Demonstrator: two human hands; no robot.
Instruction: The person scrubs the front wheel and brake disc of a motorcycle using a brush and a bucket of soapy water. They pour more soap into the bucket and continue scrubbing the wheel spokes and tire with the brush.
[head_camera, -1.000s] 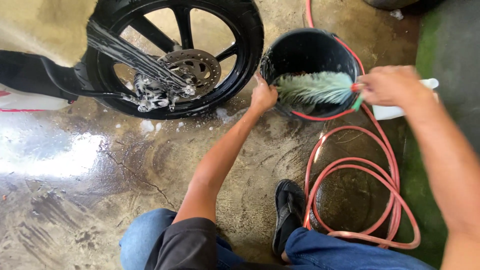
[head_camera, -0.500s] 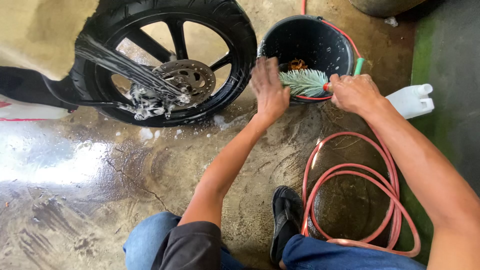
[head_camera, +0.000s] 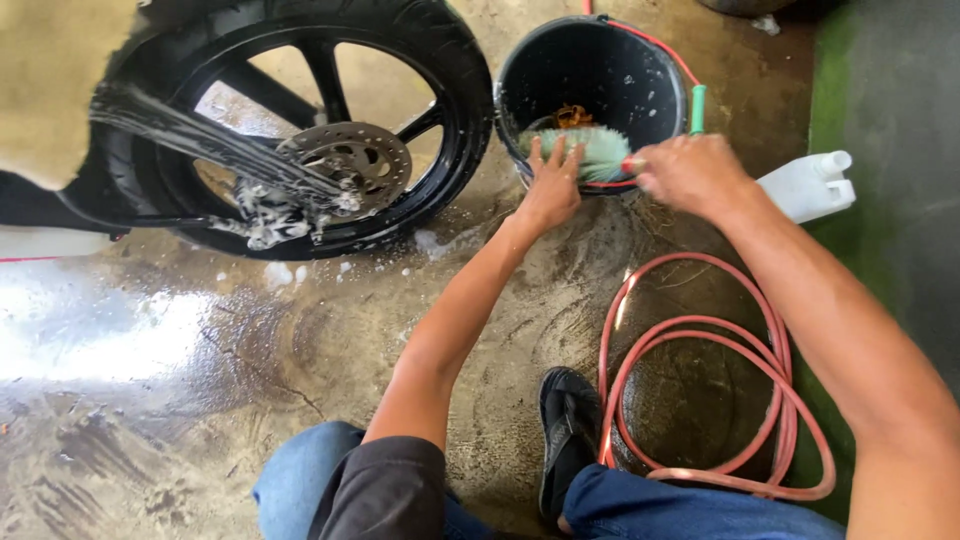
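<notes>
Right hand (head_camera: 690, 175) fisted on handle of green bristly brush (head_camera: 590, 150); left hand (head_camera: 550, 188) open, fingers spread on bristles over black plastic bucket (head_camera: 640, 70) rim.

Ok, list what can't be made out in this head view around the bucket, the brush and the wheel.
- Brush: handle hidden inside the right hand; the left hand covers part of the bristles.
- Bucket: whether there is water in it cannot be told; the orange thing inside is too small to identify.
- Wheel: tyre top cut by the frame's upper edge; foam hides parts beside the brake disc.
- White bottle: partly behind the right forearm.
</notes>
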